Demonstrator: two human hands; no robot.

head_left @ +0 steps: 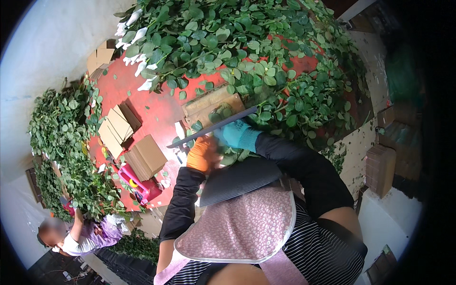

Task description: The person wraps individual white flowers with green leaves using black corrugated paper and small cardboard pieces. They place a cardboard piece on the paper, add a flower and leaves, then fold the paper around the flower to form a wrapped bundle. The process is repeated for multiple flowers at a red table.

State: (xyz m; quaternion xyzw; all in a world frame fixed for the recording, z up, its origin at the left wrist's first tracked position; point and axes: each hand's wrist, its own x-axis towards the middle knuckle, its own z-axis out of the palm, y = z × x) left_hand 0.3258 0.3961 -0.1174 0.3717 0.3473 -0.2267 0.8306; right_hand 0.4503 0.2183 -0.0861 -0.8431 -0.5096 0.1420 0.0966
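Observation:
My left hand (203, 153), in an orange glove, is curled close to my chest at the near edge of the red table (156, 107); motion blur hides what it holds. My right hand (236, 134), in a teal glove, sits just right of it and grips a long dark blade (213, 127). The blade slants from lower left to upper right, above both hands. A wooden chopping block (213, 105) with a few leaves on it lies just beyond the blade. A big heap of green leafy stems (237, 42) covers the far and right parts of the table.
Stacks of flat brown cardboard (118, 126) (146, 156) lie on the table's left side, beside a pink tool (135, 183). More leafy stems (61, 137) are piled at the left. Another person (80, 235) bends over at lower left. Brown boxes (380, 168) stand at the right.

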